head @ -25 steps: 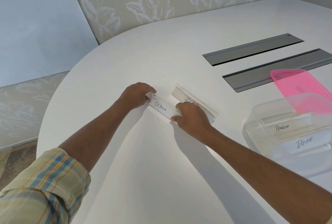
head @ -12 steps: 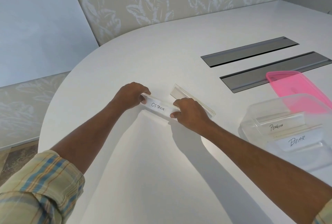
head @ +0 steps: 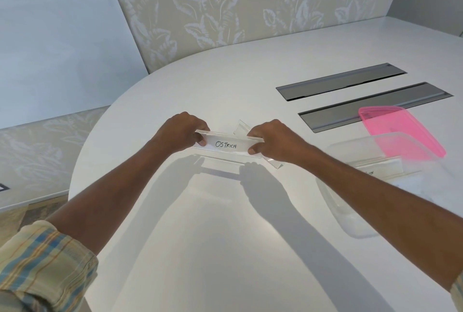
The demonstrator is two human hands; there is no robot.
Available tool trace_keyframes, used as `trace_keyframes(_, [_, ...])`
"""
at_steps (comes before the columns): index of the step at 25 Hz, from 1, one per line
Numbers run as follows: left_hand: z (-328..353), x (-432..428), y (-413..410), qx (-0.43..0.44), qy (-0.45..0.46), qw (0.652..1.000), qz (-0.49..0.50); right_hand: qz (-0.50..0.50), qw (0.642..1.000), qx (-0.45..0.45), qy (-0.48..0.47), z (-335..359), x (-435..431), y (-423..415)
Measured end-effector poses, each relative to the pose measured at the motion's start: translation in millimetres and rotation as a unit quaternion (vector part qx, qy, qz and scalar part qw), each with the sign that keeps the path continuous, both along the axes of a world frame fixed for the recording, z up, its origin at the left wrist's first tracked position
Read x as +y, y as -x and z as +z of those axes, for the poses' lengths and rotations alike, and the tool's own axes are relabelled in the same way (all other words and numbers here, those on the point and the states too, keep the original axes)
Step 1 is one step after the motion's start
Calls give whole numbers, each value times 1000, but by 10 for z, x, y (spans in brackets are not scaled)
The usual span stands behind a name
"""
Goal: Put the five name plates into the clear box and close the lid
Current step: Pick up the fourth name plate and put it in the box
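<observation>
The clear name plate marked OSTRICH (head: 226,145) is lifted a little above the white table, its shadow lying beneath it. My left hand (head: 181,131) grips its left end and my right hand (head: 271,140) grips its right end. A second clear name plate (head: 241,127) lies on the table behind it, mostly hidden by my right hand. The clear box (head: 337,202) stands open at the right with at least one name plate (head: 383,169) inside, partly hidden by my right forearm. The pink lid (head: 398,131) lies just behind the box.
Two long grey recessed slots (head: 340,80) (head: 370,106) run across the table behind the lid. The table's rounded edge (head: 75,174) curves off to the left, with floor below it. A leaf-patterned wall panel stands behind the table.
Both hands have raised the OSTRICH plate off the table and turned it level toward me. My view has shifted, so the box now sits further right.
</observation>
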State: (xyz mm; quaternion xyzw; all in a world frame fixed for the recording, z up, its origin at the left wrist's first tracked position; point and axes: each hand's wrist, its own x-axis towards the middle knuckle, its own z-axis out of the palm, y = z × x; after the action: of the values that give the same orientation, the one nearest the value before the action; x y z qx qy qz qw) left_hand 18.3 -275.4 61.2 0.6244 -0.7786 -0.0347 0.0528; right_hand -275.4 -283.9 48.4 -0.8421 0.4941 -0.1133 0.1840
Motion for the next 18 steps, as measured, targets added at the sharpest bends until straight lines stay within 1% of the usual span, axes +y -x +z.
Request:
trace_keyframes(6, [249, 323, 535, -1, 23, 1000, 10, 20, 999, -34, 4, 230, -16, 582])
trace_keyframes(11, [430, 467, 1123, -1, 48, 999, 20, 23, 998, -52, -13, 440, -23, 1185])
trace_keyframes(18, [539, 466, 2153, -10, 87, 996, 13, 2, 999, -41, -4, 638, -70, 2135])
